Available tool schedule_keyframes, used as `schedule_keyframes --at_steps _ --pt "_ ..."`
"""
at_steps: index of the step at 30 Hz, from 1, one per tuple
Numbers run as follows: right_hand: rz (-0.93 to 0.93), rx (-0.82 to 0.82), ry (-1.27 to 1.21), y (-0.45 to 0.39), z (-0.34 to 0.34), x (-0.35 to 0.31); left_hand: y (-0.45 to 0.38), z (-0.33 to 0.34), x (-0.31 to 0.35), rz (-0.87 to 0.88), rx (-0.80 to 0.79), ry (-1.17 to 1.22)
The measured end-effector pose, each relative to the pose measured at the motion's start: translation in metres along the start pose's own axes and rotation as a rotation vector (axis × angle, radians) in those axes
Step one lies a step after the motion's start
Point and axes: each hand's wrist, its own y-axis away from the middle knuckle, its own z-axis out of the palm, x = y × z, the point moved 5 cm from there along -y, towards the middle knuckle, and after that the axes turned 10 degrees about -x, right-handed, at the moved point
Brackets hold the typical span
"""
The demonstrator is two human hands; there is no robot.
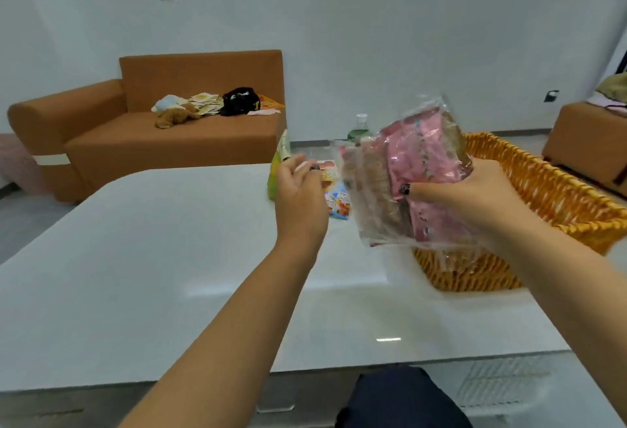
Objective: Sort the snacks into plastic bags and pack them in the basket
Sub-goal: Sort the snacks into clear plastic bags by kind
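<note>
One filled bag of pink snacks is gripped in the right hand at centre right, just above the basket, not yet packed, while the left hand hangs loose near two packets left unsorted on the surface.

I see the right hand gripping a clear plastic bag of pink snack packets beside the wicker basket at the table's right edge; the left hand hangs loose.
</note>
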Motion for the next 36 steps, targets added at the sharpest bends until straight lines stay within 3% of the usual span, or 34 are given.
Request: schedule_keyframes --at_steps 4,6,13,17,21,30,36 --pt "-0.032 0.211 -0.039 -0.006 -0.053 -0.004 -0.019 0.087 -0.047 -0.324 -0.178 -0.058" --pt "-0.047 0.296 -0.043 -0.010 -0.081 -0.005 -0.019 0.126 -0.061 -0.396 -0.250 -0.139" --pt "-0.001 0.576 0.232 -0.030 -0.173 0.003 -0.019 0.199 -0.099 -0.272 -0.290 -0.556" --pt "-0.035 0.533 0.596 -0.042 -0.194 0.014 -0.019 0.200 -0.115 -0.208 -0.294 -0.597" --pt "0.213 0.431 0.824 -0.069 -0.212 0.053 -0.020 0.199 -0.114 -0.204 -0.317 -0.606" --pt "0.607 0.082 0.990 -0.094 -0.199 0.107 -0.016 0.200 -0.111 -0.194 -0.295 -0.634" --pt "0.556 0.138 1.108 -0.110 -0.175 0.132 -0.016 0.200 -0.111 -0.191 -0.290 -0.650"
